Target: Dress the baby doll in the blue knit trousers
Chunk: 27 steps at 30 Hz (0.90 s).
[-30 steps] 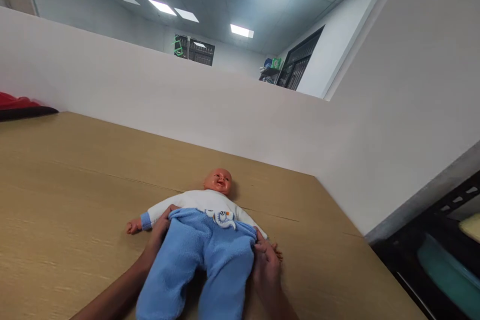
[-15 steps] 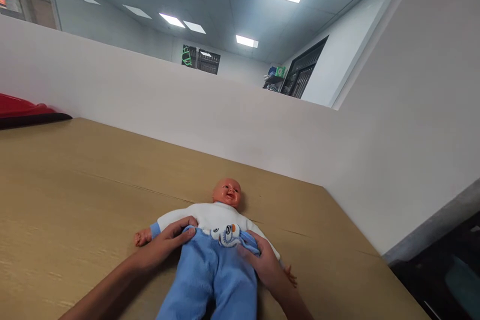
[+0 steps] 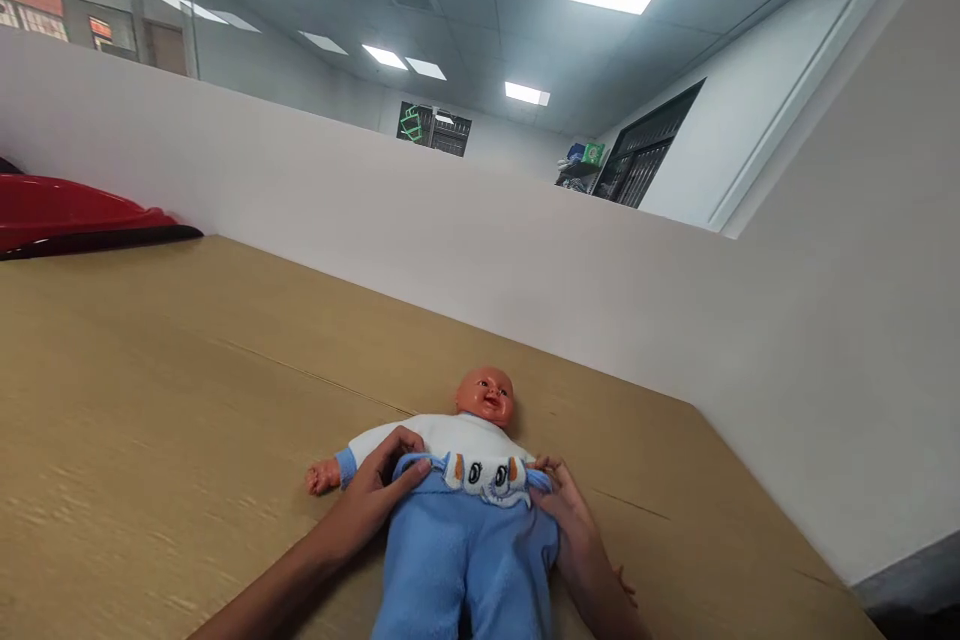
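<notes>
A baby doll (image 3: pixel 486 396) lies on its back on the wooden table (image 3: pixel 150 370), head away from me. It wears a white top (image 3: pixel 457 438) with a cartoon patch and light blue fleece trousers (image 3: pixel 469 550). My left hand (image 3: pixel 375 495) pinches the trousers' waistband at the doll's left side of the picture, fingers closed on the fabric. On the other side, my right hand (image 3: pixel 570 515) grips the waistband as well. The doll's bare hand (image 3: pixel 319 478) sticks out of a blue cuff beside my left wrist.
A white partition wall (image 3: pixel 450 230) runs along the far edge of the table and turns at the right. A red and black object (image 3: pixel 67 220) lies at the far left of the table. Ceiling lights and a dark door show beyond the partition.
Both hands have slid the blue waistband down from the doll's chest, baring more of the cartoon patch on the white top. The camera has swung, shifting the doll rightward in view.
</notes>
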Each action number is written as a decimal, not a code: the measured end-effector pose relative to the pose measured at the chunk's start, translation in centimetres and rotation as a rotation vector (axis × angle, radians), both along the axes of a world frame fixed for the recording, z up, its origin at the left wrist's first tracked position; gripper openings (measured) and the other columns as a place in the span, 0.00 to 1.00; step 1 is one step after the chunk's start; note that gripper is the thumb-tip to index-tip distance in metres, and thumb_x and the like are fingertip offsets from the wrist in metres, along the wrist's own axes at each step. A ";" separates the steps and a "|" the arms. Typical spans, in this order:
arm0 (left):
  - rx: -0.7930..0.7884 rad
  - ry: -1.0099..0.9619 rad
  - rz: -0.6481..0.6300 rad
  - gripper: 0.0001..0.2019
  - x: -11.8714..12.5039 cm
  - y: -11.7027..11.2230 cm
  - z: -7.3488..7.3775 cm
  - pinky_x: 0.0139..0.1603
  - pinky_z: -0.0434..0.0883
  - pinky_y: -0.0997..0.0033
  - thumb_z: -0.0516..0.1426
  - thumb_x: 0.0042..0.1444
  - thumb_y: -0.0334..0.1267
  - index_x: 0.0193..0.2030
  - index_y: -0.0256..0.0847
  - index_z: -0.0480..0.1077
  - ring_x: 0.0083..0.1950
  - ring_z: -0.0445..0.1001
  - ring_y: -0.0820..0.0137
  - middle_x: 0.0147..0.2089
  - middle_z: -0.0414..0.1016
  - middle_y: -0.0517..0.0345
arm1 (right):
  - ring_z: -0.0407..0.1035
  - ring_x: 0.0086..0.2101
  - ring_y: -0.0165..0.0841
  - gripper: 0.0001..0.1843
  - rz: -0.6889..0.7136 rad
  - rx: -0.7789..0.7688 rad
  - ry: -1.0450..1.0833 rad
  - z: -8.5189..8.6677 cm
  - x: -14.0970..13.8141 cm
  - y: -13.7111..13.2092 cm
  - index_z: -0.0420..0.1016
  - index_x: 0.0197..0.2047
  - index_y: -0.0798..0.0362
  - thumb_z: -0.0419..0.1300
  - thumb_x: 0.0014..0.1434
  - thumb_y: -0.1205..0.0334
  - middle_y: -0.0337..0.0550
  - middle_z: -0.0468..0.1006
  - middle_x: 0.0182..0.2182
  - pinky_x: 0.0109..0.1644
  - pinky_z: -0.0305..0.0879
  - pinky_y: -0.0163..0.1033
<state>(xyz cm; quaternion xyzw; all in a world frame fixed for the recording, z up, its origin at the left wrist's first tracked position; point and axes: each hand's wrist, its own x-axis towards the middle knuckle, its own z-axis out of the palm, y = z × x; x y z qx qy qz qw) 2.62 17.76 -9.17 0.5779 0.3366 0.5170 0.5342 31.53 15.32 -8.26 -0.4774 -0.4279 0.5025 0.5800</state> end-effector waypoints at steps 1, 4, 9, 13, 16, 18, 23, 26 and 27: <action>0.014 -0.002 0.057 0.17 0.0 0.1 -0.1 0.49 0.64 0.68 0.63 0.66 0.56 0.46 0.44 0.71 0.45 0.67 0.65 0.42 0.70 0.61 | 0.77 0.43 0.39 0.22 -0.071 0.003 -0.089 0.1 0.0 0.5 0.73 0.44 0.44 0.70 0.51 0.42 0.38 0.81 0.40 0.48 0.74 0.40; 0.056 0.015 0.192 0.15 0.3 0.2 -0.3 0.50 0.65 0.66 0.62 0.67 0.53 0.47 0.44 0.72 0.46 0.69 0.63 0.43 0.73 0.59 | 0.76 0.38 0.46 0.22 -0.337 -0.006 -0.447 0.9 -0.5 2.2 0.69 0.39 0.47 0.54 0.58 0.37 0.46 0.79 0.35 0.45 0.75 0.51; 0.109 0.035 0.233 0.13 0.8 -0.6 0.7 0.50 0.68 0.64 0.62 0.66 0.51 0.45 0.44 0.73 0.46 0.73 0.60 0.42 0.75 0.57 | 0.71 0.52 0.50 0.16 -0.280 0.238 -0.841 4.4 -5.1 4.9 0.73 0.45 0.49 0.57 0.61 0.48 0.55 0.79 0.48 0.63 0.65 0.58; 0.156 0.080 0.170 0.12 0.5 -1.1 1.1 0.51 0.69 0.64 0.63 0.66 0.49 0.45 0.43 0.72 0.47 0.74 0.59 0.43 0.75 0.55 | 0.73 0.55 0.43 0.10 0.291 0.402 -1.124 7.1 -10.4 8.0 0.81 0.47 0.47 0.63 0.62 0.63 0.47 0.84 0.50 0.66 0.64 0.50; 0.185 0.148 0.167 0.12 0.2 -1.2 0.9 0.52 0.70 0.62 0.61 0.68 0.49 0.46 0.43 0.74 0.47 0.75 0.58 0.44 0.78 0.53 | 0.76 0.56 0.43 0.23 0.668 0.426 -1.311 7.4 -13.6 10.8 0.82 0.52 0.46 0.72 0.53 0.70 0.46 0.84 0.54 0.61 0.69 0.45; 0.206 0.166 0.197 0.12 0.2 -1.1 0.8 0.56 0.70 0.60 0.59 0.69 0.49 0.47 0.44 0.75 0.50 0.77 0.55 0.47 0.80 0.50 | 0.79 0.50 0.41 0.26 0.837 0.426 -1.417 6.8 -15.0 12.2 0.82 0.54 0.46 0.72 0.51 0.72 0.44 0.86 0.51 0.53 0.72 0.41; 0.201 0.230 0.253 0.13 0.3 -1.2 0.6 0.53 0.72 0.59 0.59 0.69 0.51 0.49 0.45 0.75 0.48 0.78 0.55 0.46 0.81 0.51 | 0.78 0.43 0.45 0.09 0.999 0.496 -1.565 6.1 -15.9 13.2 0.83 0.42 0.54 0.68 0.57 0.70 0.50 0.86 0.40 0.45 0.70 0.43; 0.192 0.294 0.291 0.14 0.1 -1.4 0.6 0.51 0.73 0.60 0.60 0.67 0.52 0.49 0.46 0.75 0.47 0.79 0.55 0.46 0.82 0.52 | 0.75 0.47 0.49 0.11 0.936 0.572 -1.518 6.7 -14.9 12.6 0.81 0.43 0.58 0.70 0.56 0.63 0.58 0.82 0.45 0.52 0.70 0.48; 0.200 0.308 0.288 0.13 0.0 -1.5 0.7 0.52 0.73 0.60 0.60 0.67 0.52 0.49 0.46 0.75 0.48 0.79 0.55 0.46 0.82 0.52 | 0.73 0.50 0.49 0.14 0.895 0.590 -1.483 7.1 -14.5 12.3 0.80 0.45 0.58 0.70 0.57 0.61 0.59 0.81 0.49 0.55 0.69 0.49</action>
